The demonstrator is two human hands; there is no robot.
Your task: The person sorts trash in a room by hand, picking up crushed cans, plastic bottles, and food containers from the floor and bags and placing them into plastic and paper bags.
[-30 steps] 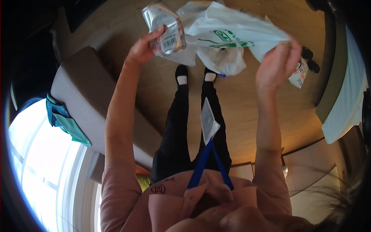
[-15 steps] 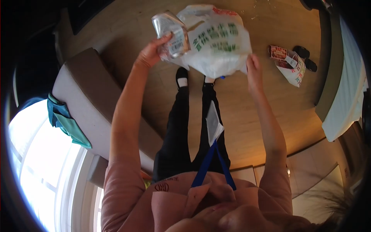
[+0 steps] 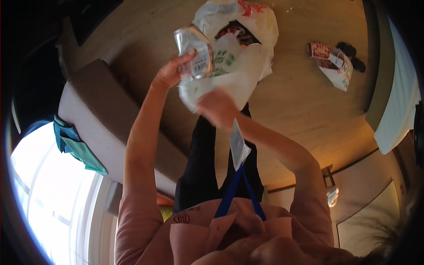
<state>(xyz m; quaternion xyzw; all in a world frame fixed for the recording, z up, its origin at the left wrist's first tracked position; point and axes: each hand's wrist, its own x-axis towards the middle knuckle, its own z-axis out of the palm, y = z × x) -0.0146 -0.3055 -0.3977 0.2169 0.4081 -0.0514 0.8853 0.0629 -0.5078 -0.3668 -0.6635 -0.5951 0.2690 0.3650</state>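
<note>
We note a silver packet (image 3: 201, 46) in the left hand (image 3: 174, 69), thumb over its face, aloft at the left edge of a white plastic bag (image 3: 240, 79). Long axis runs away from the body, far end tipped slightly left. Barcode label (image 3: 201, 66) sits toward the near end, facing us. Surface shiny, far part plain and creased. Right hand (image 3: 217, 108) blurred by the bag's near edge; we cannot tell whether it grips.
</note>
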